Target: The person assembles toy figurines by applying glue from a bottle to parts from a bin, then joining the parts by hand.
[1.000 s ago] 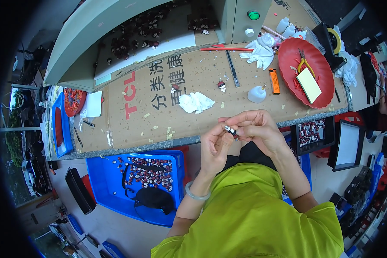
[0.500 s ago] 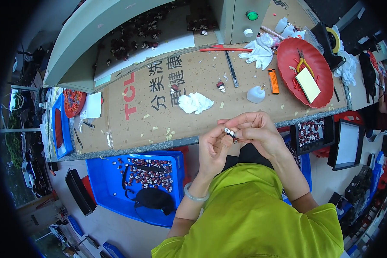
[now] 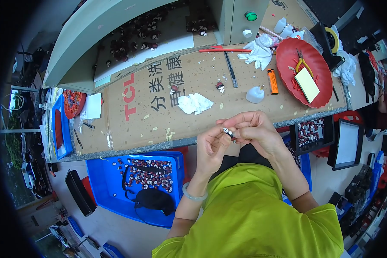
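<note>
Grip of left hand (image 3: 210,148) and right hand (image 3: 259,132) pinches a small figurine (image 3: 227,131) near the counter (image 3: 159,146), probably light, stiff, best held mid-body.

Toy figure (image 3: 226,130): white and black
Shirt (image 3: 253,206): bright yellowish green
Cardboard (image 3: 116,124): brown, with red and black print
Table's front edge (image 3: 116,152): speckled grey
Bowl (image 3: 317,56) near table's right edge: red
Notepad (image 3: 307,85): pale yellow
Tub (image 3: 108,178): blue
Button (image 3: 251,16): green

held figurine (image 3: 228,131) 1 | pliers (image 3: 302,59) 1 | scalloped bowl (image 3: 322,60) 1 | green button (image 3: 251,16) 1
</note>
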Motion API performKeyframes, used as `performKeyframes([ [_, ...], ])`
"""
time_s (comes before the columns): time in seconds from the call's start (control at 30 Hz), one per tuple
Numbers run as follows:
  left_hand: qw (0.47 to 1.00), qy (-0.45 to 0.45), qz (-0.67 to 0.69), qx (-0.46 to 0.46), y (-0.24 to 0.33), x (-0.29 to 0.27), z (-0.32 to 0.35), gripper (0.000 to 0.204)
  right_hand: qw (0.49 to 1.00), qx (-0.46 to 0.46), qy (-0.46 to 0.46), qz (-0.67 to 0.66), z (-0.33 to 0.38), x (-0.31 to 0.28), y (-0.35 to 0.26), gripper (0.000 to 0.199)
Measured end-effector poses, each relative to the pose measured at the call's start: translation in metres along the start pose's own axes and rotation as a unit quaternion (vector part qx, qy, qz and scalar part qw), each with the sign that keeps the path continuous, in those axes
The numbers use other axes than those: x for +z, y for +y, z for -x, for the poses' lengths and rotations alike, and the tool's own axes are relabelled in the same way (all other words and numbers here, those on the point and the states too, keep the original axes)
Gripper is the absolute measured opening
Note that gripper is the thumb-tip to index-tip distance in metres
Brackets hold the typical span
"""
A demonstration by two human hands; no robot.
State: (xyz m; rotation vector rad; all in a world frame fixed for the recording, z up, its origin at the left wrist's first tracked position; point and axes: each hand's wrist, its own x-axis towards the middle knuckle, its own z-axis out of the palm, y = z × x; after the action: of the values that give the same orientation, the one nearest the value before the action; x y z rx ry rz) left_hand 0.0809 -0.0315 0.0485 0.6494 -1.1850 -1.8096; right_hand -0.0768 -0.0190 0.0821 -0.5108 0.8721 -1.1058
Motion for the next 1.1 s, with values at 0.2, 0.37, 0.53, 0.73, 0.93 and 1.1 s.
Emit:
performKeyframes([
  [0.2,0.999,0.014,0.011,-0.028,-0.012,-0.008,-0.001,0.021,1.000,0.013,0.017,0.004,-0.003,0.002,0.000,0.025],
  [0.37,0.999,0.017,0.033,-0.018,-0.006,-0.003,-0.003,0.022,1.000,0.011,0.021,0.003,-0.003,0.004,-0.001,0.023],
  [0.53,0.999,0.017,0.037,-0.017,-0.006,-0.005,-0.002,0.023,1.000,0.009,0.011,0.002,-0.003,0.007,-0.002,0.023],
  [0.73,1.000,0.003,0.025,-0.007,-0.010,-0.010,0.000,0.024,0.999,-0.006,0.035,0.025,-0.001,0.010,0.000,0.032],
  [0.93,1.000,0.003,0.027,0.000,-0.006,-0.007,0.000,0.025,0.999,-0.017,0.032,0.034,0.000,0.009,0.001,0.030],
  [1.1,1.000,0.013,0.023,-0.011,-0.007,-0.007,0.001,0.024,0.999,-0.026,0.034,0.029,0.001,0.010,0.000,0.030],
])
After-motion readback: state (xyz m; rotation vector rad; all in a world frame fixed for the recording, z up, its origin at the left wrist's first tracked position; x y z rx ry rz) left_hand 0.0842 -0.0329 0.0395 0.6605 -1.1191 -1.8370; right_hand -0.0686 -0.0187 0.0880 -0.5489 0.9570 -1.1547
